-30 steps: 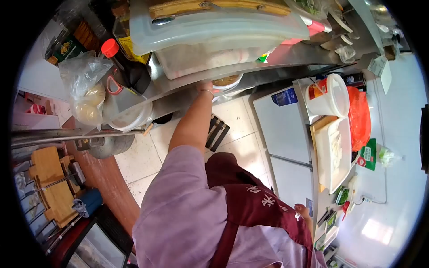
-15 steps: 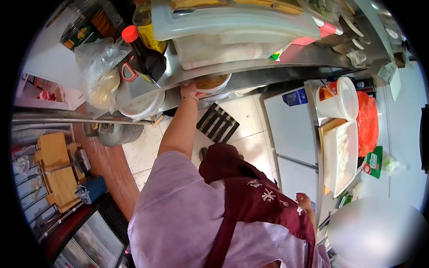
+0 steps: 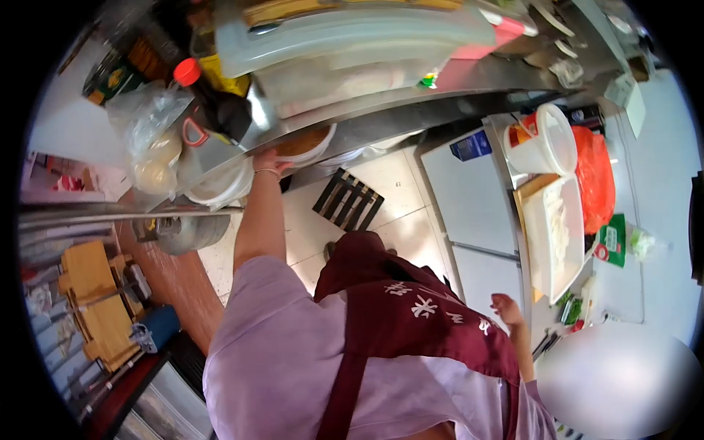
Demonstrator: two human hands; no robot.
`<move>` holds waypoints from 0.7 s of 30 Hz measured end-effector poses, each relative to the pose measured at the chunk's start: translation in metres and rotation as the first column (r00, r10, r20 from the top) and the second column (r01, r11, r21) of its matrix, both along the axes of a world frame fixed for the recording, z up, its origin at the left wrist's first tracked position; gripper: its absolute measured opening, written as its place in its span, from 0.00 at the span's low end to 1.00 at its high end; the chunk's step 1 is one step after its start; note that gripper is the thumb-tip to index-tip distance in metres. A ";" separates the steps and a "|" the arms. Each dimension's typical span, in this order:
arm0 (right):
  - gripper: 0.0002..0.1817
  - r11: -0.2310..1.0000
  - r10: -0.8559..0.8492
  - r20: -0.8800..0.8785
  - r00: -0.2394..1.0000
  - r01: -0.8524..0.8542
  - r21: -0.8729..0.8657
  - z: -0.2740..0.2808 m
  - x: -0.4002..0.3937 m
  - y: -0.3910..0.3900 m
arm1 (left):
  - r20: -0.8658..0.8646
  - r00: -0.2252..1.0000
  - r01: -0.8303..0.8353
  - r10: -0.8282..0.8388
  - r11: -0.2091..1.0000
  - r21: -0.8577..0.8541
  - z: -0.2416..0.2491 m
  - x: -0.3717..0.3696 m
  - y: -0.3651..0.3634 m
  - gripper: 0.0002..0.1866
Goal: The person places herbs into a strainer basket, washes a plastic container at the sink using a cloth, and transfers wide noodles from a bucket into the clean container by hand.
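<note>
My left hand (image 3: 268, 162) reaches under the steel counter's front edge and grips the left rim of a white bucket (image 3: 320, 150). Orange-brown contents show inside the bucket; its far side and some of my fingers are hidden beneath the counter. Left of that hand stands another white bucket (image 3: 224, 187), partly covered by the counter edge. My right hand (image 3: 507, 309) hangs beside the white fridge (image 3: 477, 275) with its fingers loosely apart, holding nothing.
On the counter (image 3: 337, 110) stand a red-capped dark bottle (image 3: 220, 110) and a large lidded plastic box (image 3: 352, 73). A black slatted rack (image 3: 348, 199) lies on the floor. A white tub (image 3: 543, 242) and bucket (image 3: 539, 143) sit at right; a gas cylinder (image 3: 194, 233) at left.
My left hand and the bucket with the brown contents have shifted left together. My right hand has risen a little and shows more fully. The whole view has also shifted slightly.
</note>
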State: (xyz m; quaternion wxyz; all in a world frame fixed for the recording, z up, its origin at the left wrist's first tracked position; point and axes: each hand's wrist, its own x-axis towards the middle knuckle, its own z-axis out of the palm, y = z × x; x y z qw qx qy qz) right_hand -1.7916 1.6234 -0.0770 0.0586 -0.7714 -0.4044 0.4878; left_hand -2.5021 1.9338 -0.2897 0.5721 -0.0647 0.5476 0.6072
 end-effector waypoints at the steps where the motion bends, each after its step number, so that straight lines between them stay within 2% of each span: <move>1: 0.18 0.989 -0.147 -0.050 0.988 0.148 0.012 0.017 -0.005 0.004 | -0.015 0.999 0.032 -0.033 0.997 -0.066 0.004 -0.002 0.003 0.24; 2: 0.19 0.956 -0.290 -0.101 0.952 0.293 0.017 0.032 -0.007 0.008 | -0.030 0.997 0.063 -0.067 0.989 -0.133 0.008 -0.005 0.005 0.22; 3: 0.19 0.916 -0.372 -0.198 0.907 0.393 0.078 0.041 -0.001 0.004 | -0.038 0.992 0.115 -0.119 0.987 -0.109 -0.001 -0.010 0.005 0.22; 4: 0.19 0.822 -0.539 -0.228 0.811 0.566 0.067 0.050 0.004 0.001 | -0.048 0.984 0.166 -0.170 0.983 -0.085 -0.009 -0.015 0.006 0.21; 6: 0.24 0.792 -0.553 0.243 0.797 0.593 -0.142 0.014 0.097 -0.055 | -0.070 0.980 0.180 -0.187 0.980 -0.084 -0.013 -0.011 -0.002 0.27; 7: 0.23 0.914 -0.036 0.596 0.802 0.268 -0.305 -0.006 0.137 -0.091 | -0.086 0.975 0.196 -0.204 0.976 -0.096 -0.009 -0.008 -0.007 0.30; 8: 0.23 0.815 0.497 0.708 0.501 0.008 -0.579 -0.025 0.168 -0.126 | -0.107 0.967 0.220 -0.232 0.969 -0.114 0.006 0.003 -0.018 0.33; 10: 0.22 0.915 0.084 0.856 0.510 0.301 -0.269 -0.049 0.209 -0.161 | -0.134 0.921 0.342 -0.367 0.923 -0.174 0.059 0.041 -0.039 0.37; 12: 0.23 0.835 -0.202 0.839 0.505 0.537 -0.122 -0.028 0.222 -0.160 | -0.181 0.905 0.331 -0.385 0.905 -0.267 0.093 0.091 -0.061 0.37; 14: 0.22 0.936 -0.016 0.887 0.461 0.319 -0.149 -0.042 0.269 -0.162 | -0.206 0.913 0.291 -0.352 0.916 -0.277 0.045 0.111 -0.067 0.32; 16: 0.22 0.956 -0.227 0.888 0.401 0.264 0.125 -0.059 0.322 -0.153 | -0.201 0.758 0.581 -0.621 0.782 -0.224 0.040 0.151 -0.068 0.26; 17: 0.23 0.862 -0.473 0.799 0.371 0.383 0.332 -0.044 0.321 -0.131 | -0.247 0.660 0.674 -0.710 0.704 -0.224 0.059 0.187 -0.067 0.23; 18: 0.24 0.710 -0.686 0.658 0.310 0.483 0.512 -0.012 0.298 -0.093 | -0.289 0.566 0.740 -0.772 0.630 -0.235 0.075 0.222 -0.064 0.23; 21: 0.25 0.543 -0.838 0.382 0.388 0.536 0.647 0.005 0.334 -0.039 | -0.317 0.393 0.875 -0.863 0.457 -0.160 0.153 0.348 -0.058 0.22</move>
